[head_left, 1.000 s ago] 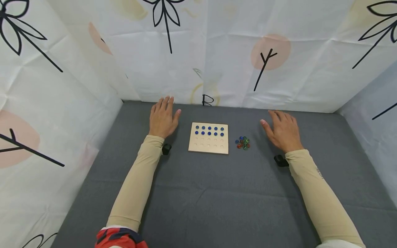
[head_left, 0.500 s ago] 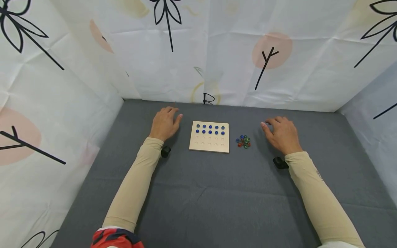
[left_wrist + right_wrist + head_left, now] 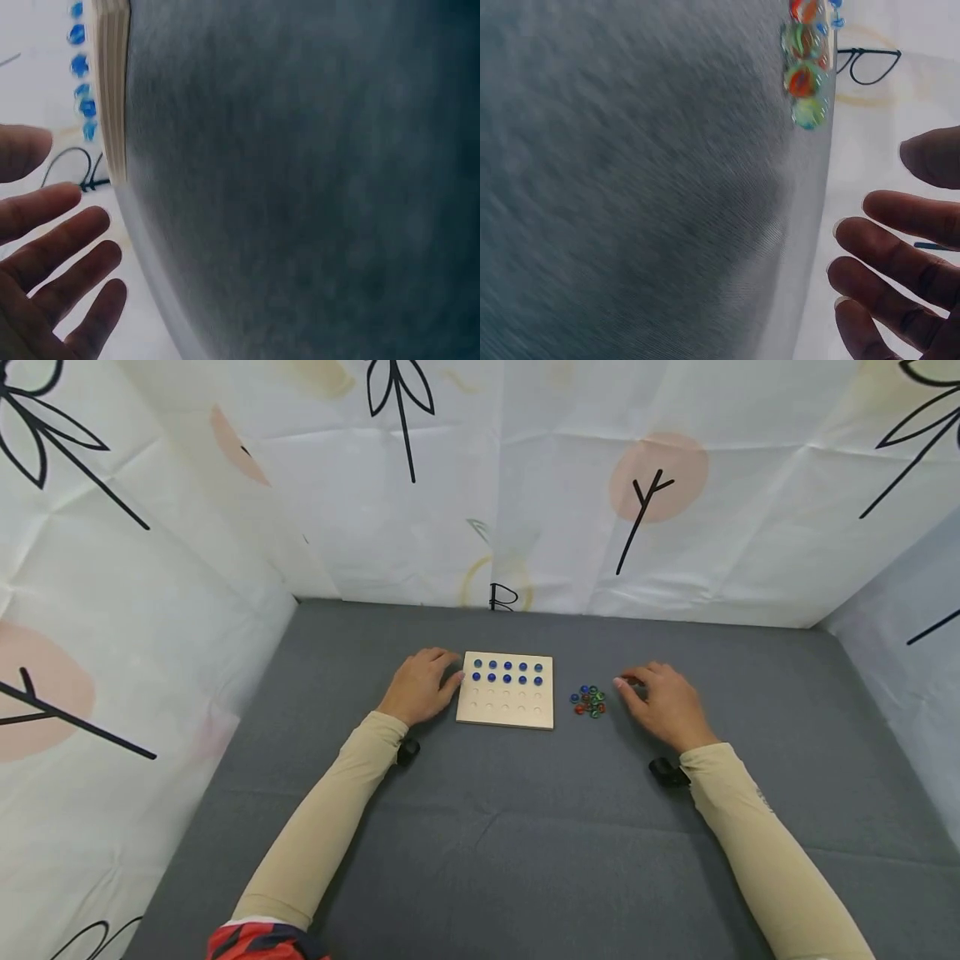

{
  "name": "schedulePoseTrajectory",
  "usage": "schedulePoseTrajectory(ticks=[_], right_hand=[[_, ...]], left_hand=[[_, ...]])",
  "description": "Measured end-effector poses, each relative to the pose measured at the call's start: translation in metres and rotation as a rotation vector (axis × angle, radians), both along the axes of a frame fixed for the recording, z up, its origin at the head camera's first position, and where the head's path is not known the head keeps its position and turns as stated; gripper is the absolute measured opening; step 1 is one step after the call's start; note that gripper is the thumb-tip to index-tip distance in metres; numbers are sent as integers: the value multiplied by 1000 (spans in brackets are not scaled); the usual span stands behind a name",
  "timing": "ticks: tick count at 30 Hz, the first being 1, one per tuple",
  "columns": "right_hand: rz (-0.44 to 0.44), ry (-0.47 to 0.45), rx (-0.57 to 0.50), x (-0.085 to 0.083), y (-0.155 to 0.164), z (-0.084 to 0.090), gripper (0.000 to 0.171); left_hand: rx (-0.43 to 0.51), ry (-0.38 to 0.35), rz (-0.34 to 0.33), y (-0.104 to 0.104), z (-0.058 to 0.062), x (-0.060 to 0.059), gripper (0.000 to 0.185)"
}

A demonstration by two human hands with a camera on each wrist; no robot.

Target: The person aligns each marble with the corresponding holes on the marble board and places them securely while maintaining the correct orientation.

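Since the frame from a second ago, both hands have moved inward: I see the left hand (image 3: 422, 685) drawn back from the rear of the table to the board's left edge, and the right hand (image 3: 666, 703) shifted toward the loose marbles. Board and marbles keep their places.

Left hand: grips nothing, fingers loosely spread and relaxed, thumb apart from the index finger. From my head feed the thumb tip sits right at the board's edge; I cannot tell if it touches.

Right hand: likewise holds nothing, thumb and fingers parted with a gentle bend, thumb tip pointing at the loose marbles, just short of them.

Between the hands: pale wooden board (image 3: 504, 717), flat, nearer the left hand. I count ten blue marbles (image 3: 507, 678) seated in its two far rows, five per row; the two near rows show as shallow hollows. Right of the board, apart from it, the loose marbles (image 3: 592, 705) lie in a small cluster, red-orange, green and blue.

Further out: a black wrist unit at each wrist, left (image 3: 408, 752) and right (image 3: 667, 772), then beige sleeves (image 3: 322, 827). All of it is over a dark grey tabletop (image 3: 487, 877), with a white printed backdrop (image 3: 555, 535) behind
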State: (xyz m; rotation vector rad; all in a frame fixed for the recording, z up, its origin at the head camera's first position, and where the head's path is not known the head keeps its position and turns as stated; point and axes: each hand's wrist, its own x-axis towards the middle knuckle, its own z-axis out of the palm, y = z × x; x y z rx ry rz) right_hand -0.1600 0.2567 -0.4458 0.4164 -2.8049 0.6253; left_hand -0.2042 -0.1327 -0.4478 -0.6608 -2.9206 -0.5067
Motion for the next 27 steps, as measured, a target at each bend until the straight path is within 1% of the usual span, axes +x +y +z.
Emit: schedulePoseTrajectory(ticks=[3, 5, 9, 12, 16, 20, 23, 27], right_hand=[[11, -20, -9, 3, -3, -2, 27], [21, -28, -21, 4, -4, -3, 27], [37, -40, -38, 7, -5, -5, 28], [46, -44, -55, 8, -4, -7, 28], [55, -52, -81, 9, -3, -9, 27], [59, -54, -99, 9, -3, -10, 27], [59, -58, -106, 9, -3, -10, 27], [58, -74, -111, 10, -3, -10, 27]], left_hand=[[-30, -21, -30, 2, -1, 3, 43], [-51, -23, -46, 2, -2, 4, 44], [-80, -35, -62, 1, -4, 5, 48], [-94, -67, -78, -2, -5, 7, 52], [-129, -112, -119, -5, -6, 10, 60], [-193, -148, -160, -8, -5, 13, 66], [-239, -170, -175, -8, -3, 16, 68], [-269, -204, -175, -8, -1, 20, 68]])
